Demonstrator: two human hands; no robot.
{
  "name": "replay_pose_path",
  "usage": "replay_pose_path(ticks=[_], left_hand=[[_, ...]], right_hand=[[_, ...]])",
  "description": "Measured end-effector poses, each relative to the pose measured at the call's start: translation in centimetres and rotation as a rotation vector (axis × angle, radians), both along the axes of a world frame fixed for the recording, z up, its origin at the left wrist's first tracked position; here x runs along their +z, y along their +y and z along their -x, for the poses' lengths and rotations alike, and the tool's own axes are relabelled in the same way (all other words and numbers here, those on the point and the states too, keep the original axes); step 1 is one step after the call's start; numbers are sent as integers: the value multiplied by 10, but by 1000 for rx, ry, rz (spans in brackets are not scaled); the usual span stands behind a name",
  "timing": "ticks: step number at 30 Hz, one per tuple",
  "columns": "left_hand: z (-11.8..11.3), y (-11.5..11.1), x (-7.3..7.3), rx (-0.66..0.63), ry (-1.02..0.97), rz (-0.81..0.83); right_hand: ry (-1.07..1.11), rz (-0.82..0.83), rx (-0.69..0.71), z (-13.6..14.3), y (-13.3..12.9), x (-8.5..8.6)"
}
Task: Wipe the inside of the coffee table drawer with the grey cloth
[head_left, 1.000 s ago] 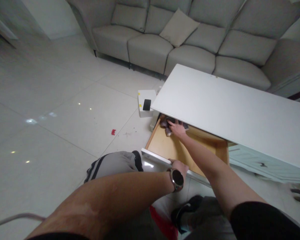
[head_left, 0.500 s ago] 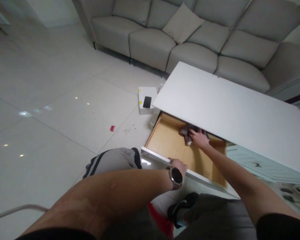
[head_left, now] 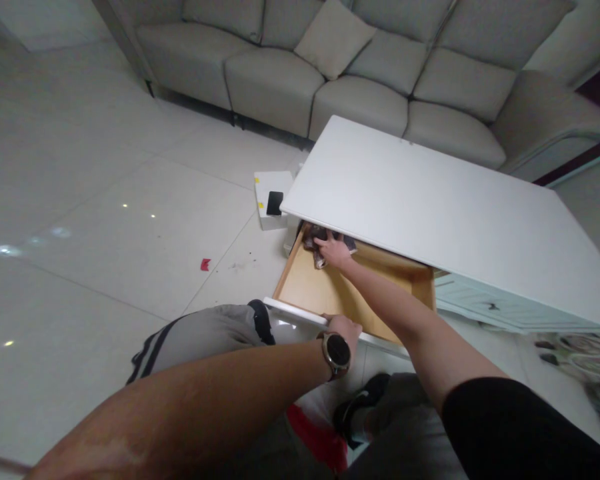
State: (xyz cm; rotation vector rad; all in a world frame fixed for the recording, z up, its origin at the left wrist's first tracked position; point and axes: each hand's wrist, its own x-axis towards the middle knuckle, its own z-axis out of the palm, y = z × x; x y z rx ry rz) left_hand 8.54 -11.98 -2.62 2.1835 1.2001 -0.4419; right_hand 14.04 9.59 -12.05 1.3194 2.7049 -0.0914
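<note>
My left hand [head_left: 345, 329], below a wristwatch, is closed over the top edge of the white drawer front [head_left: 290, 309]. The wooden drawer [head_left: 307, 285] is pulled out from under a white tabletop. Inside it, my right hand [head_left: 334, 251] presses down on a crumpled dark brown cloth [head_left: 321, 260] at the back left corner. Its fingers spread over the cloth and grip it, and part of the cloth is hidden under the hand and the tabletop edge.
The white coffee table [head_left: 410, 193] stands before a long grey sofa [head_left: 275, 73]. A white box [head_left: 267, 180] with a dark rectangle on top sits on the floor at its left end. A red scrap [head_left: 205, 265] lies on the tiles. My knee [head_left: 205, 333] is close to the drawer.
My right hand has slid the cloth leftward along the back of the drawer into the left corner. My left hand keeps its hold on the drawer front. The view has shifted slightly right.
</note>
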Motion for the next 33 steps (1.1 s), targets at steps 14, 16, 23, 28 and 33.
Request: replay_pose_path(ticks=[14, 16, 23, 28, 33], left_hand=[[10, -1, 15, -187, 79, -54], [10, 0, 16, -183, 78, -58], [10, 2, 15, -151, 65, -43], [9, 1, 9, -123, 47, -51], [6, 1, 3, -107, 43, -65]], right_hand=[[-433, -34, -263, -255, -79, 17], [-460, -58, -316, -266, -85, 16], [-432, -2, -399, -260, -74, 7], [-583, 3, -483, -250, -70, -5], [-646, -14, -380, -254, -74, 0]])
